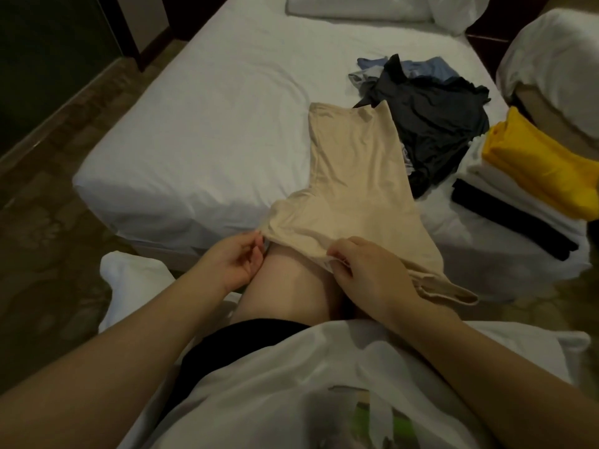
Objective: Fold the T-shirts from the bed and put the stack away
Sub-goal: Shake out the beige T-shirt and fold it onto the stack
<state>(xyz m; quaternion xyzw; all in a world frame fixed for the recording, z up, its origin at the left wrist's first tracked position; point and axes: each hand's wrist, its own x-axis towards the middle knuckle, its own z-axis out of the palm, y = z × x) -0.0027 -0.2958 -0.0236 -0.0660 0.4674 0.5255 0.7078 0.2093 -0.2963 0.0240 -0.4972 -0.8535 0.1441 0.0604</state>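
1. You sit at the foot of the bed (201, 131) with a beige T-shirt (353, 176) stretched lengthwise in front of you. Its far end lies flat on the white sheet, and its near end comes off the mattress edge and over your bare knee (291, 280).
2. Your left hand (233, 257) pinches the near left corner of the beige T-shirt between thumb and fingertips, with the other fingers loosely curled beneath.
3. Your right hand (366, 273) grips the same near edge further right. The fingers are curled over a gathered fold of the cloth and the back of the hand faces the camera.
4. A narrow band of the beige fabric trails off to the right past your right wrist. It may be a sleeve hem or a strap; the dim light leaves that unclear.
5. A heap of unfolded shirts (431, 124), mostly dark grey with blue and pale grey pieces behind, lies just beyond the beige T-shirt on the right half of the bed and touches its far right corner.
6. A folded stack (518, 189) sits at the bed's near right corner, close beside the heap. A yellow shirt is on top, white layers are under it and a black one is at the bottom.
7. White pillows (356, 8) rest at the head of the bed, and patterned floor (48, 205) shows along its left side.
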